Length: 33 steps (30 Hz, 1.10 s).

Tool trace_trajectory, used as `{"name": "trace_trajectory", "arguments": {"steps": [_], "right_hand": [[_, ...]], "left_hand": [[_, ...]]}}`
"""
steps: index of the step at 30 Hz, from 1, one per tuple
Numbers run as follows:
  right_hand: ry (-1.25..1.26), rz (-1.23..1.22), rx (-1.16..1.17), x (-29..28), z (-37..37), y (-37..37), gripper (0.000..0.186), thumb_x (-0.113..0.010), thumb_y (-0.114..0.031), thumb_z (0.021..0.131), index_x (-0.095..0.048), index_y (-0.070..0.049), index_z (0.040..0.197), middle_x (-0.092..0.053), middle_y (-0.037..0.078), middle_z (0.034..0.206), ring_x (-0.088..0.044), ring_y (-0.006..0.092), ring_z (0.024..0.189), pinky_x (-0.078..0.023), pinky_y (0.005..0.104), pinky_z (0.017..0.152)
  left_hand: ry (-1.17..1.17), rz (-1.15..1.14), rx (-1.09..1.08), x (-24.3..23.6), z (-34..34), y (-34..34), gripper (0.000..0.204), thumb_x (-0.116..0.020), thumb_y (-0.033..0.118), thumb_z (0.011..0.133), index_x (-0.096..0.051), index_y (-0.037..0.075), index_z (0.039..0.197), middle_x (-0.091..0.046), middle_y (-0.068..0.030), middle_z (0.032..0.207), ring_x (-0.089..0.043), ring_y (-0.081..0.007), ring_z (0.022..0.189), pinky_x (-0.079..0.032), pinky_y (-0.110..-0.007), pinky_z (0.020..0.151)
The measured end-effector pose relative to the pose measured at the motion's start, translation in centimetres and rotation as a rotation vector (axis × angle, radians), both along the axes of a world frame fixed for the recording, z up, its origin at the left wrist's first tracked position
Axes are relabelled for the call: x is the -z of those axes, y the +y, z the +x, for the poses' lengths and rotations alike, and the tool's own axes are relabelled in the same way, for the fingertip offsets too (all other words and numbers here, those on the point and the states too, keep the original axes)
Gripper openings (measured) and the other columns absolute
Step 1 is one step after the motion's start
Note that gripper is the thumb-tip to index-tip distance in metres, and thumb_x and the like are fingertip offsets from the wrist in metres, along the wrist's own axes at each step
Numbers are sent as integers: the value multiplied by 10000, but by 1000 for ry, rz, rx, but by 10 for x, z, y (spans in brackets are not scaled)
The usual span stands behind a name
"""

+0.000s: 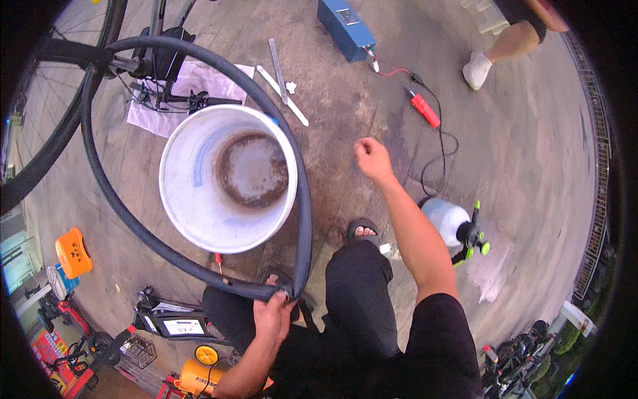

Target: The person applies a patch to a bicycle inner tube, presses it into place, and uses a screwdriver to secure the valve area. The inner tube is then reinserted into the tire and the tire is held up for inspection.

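My left hand (274, 316) grips a black inner tube (133, 216) near its lower bend, fingers closed round it. The tube loops from a bicycle wheel (50, 159) at upper left around a white bucket (189, 186), whose bottom is stained brown. My right hand (372, 159) is raised to the bucket's right, away from the tube, with curled fingers; whether anything is in them I cannot make out. Bicycle parts (176, 100) rest by a pale cloth (153, 123) behind the bucket, and thin flat strips (282, 93) lie on the ground.
A blue box (345, 30) is wired to a red tool (425, 110). A pump sprayer (445, 223) stands right. Another person's leg (505, 46) is at upper right. An orange plastic item (73, 253), black bag (179, 319), yellow machine (203, 372) and parked scooters (525, 362) edge the area.
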State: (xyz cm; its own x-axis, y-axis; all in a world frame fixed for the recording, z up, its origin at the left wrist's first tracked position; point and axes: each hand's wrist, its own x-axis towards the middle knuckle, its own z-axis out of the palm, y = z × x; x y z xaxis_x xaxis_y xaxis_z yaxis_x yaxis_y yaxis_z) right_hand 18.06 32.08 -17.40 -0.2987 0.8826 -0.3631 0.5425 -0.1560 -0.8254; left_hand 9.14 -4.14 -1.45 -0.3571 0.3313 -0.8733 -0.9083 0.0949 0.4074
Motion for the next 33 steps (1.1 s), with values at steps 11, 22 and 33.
{"name": "trace_trajectory", "arguments": {"steps": [11,22,33], "right_hand": [[52,-38,-163,192,-63,48,205,-605,-197,840,-634,-48,977,-673,150,866,-660,277,831,-503,373,742],[122,-325,-222,107,130,-129,152,-598,-167,855,-633,-63,961,-647,122,853,-640,235,783,-497,344,715],[-823,-733,470,126,418,-398,232,-580,-252,826,-677,-85,954,-687,161,923,-663,300,898,-515,379,795]], "left_hand": [[248,-296,44,-7,60,42,365,-623,-47,724,-472,57,1039,-603,-116,878,-606,-231,810,-498,-358,756],[261,-567,142,-66,30,57,458,-629,97,755,-517,86,1198,-583,-93,1127,-585,-224,997,-506,-345,845],[260,-349,134,-31,-31,-7,443,-618,123,847,-481,-65,1224,-567,-164,1154,-579,-248,1031,-499,-367,881]]}}
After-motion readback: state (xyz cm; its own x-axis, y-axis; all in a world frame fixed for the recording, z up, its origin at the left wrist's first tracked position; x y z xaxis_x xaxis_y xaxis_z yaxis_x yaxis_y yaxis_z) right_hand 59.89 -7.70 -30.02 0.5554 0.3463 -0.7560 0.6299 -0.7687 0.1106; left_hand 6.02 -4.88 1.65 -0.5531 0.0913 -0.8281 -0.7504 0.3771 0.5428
